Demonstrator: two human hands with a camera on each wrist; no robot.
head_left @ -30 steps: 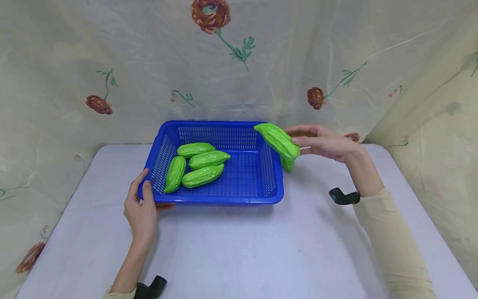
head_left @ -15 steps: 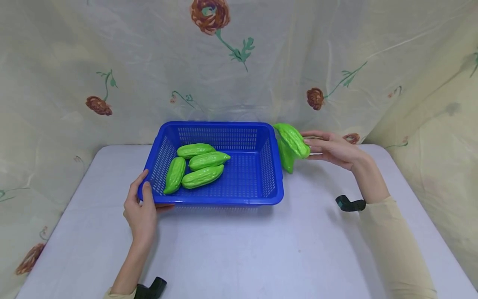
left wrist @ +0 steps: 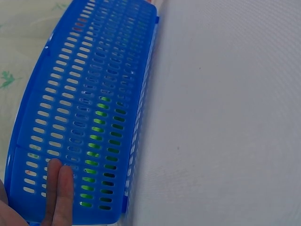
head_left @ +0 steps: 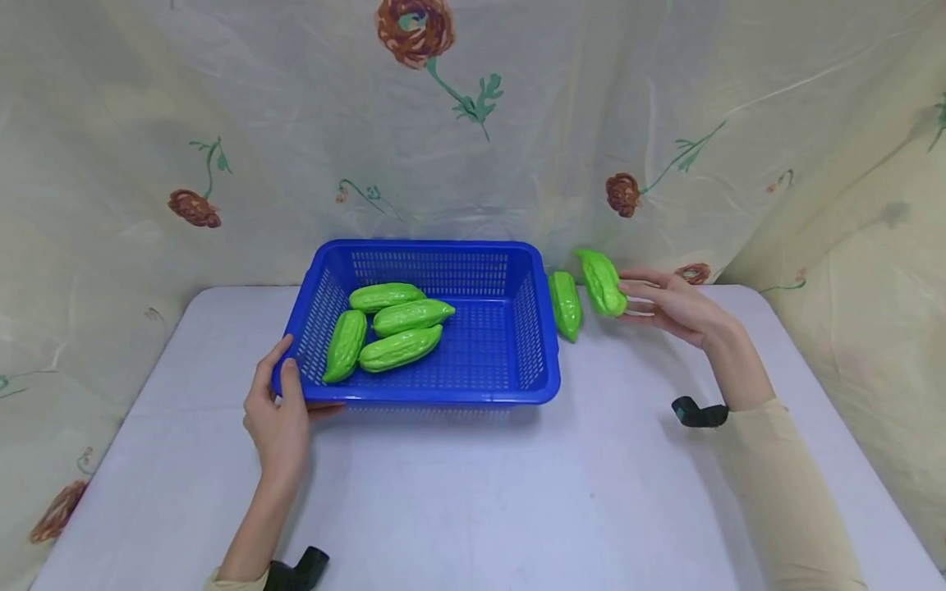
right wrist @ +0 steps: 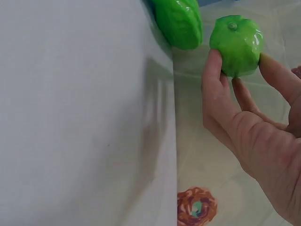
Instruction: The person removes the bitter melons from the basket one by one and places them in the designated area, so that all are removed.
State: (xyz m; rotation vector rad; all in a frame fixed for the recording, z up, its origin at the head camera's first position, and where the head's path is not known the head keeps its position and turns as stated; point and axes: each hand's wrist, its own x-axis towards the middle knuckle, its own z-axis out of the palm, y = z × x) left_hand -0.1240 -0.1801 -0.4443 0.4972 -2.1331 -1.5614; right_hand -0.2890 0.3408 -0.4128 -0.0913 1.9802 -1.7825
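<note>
Right hand (head_left: 676, 310) pinches end of green gourd (head_left: 602, 283), grip spread to its girth, right of blue basket (head_left: 443, 396). Second gourd (head_left: 566, 306): just beside basket's right side. Left hand (head_left: 277, 419) grips basket's near-left corner. Advisable: firm pinch, basket steadied, held gourd clear of neighbour.

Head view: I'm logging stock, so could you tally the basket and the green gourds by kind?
Blue basket: 1
Green gourds: 6 (4 inside the basket, 1 beside it, 1 in the right hand)
Total: 7
</note>
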